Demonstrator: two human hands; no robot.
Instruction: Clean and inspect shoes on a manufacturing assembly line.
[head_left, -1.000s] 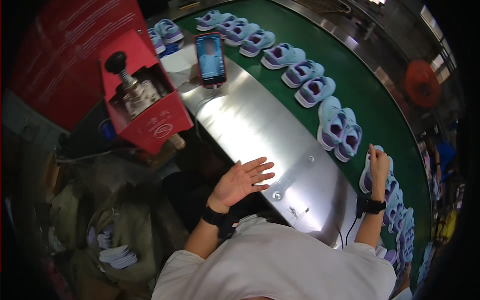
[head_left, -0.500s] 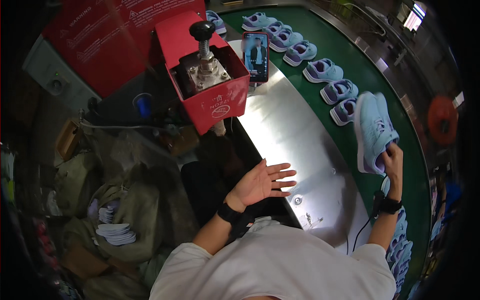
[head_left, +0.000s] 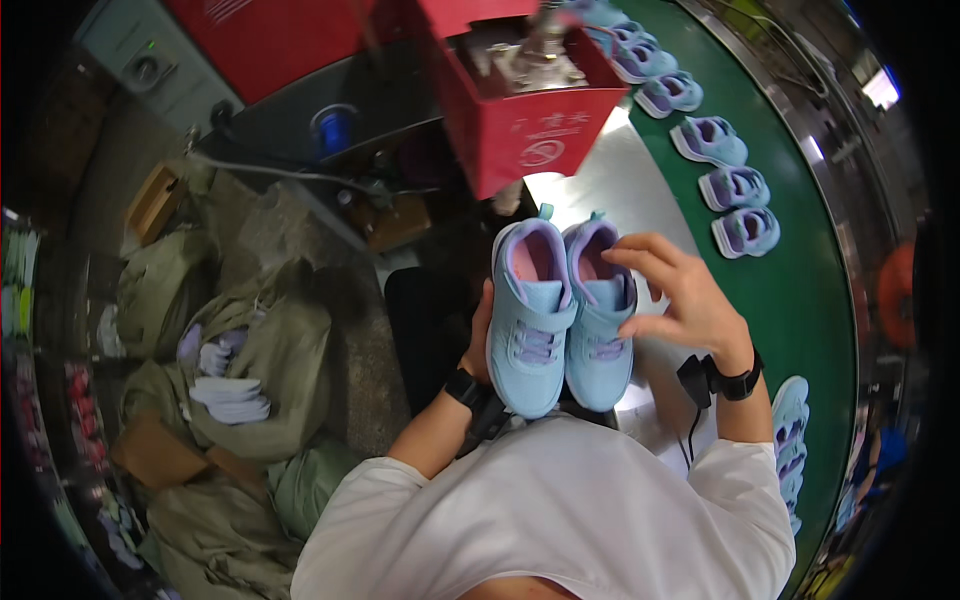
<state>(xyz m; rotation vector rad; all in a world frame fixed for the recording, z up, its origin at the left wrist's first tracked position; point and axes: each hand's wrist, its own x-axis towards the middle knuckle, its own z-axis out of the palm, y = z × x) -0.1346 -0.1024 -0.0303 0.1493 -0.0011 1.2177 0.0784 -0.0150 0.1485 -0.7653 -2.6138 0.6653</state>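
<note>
A pair of light blue sneakers with lilac trim and pink insoles is held side by side in front of my chest, toes toward me. My left hand (head_left: 480,335) grips the left sneaker (head_left: 538,320) along its outer side; most of its fingers are hidden behind the shoe. By the right sneaker (head_left: 598,330) is my right hand (head_left: 680,300), its thumb and fingers spread apart. Its fingertips lie at the shoe's collar and strap; whether they touch, I cannot tell.
A red machine head (head_left: 545,130) overhangs a shiny metal table (head_left: 650,190). Beyond it, a green conveyor (head_left: 800,310) carries several matching sneakers. At left, olive sacks (head_left: 290,340) hold a stack of white insoles (head_left: 232,400). A wooden box (head_left: 155,205) stands behind them.
The sneakers came from above the conveyor at right to in front of me. My left hand, empty before, has taken hold of them. My right hand has loosened its grip. The view has shifted left.
</note>
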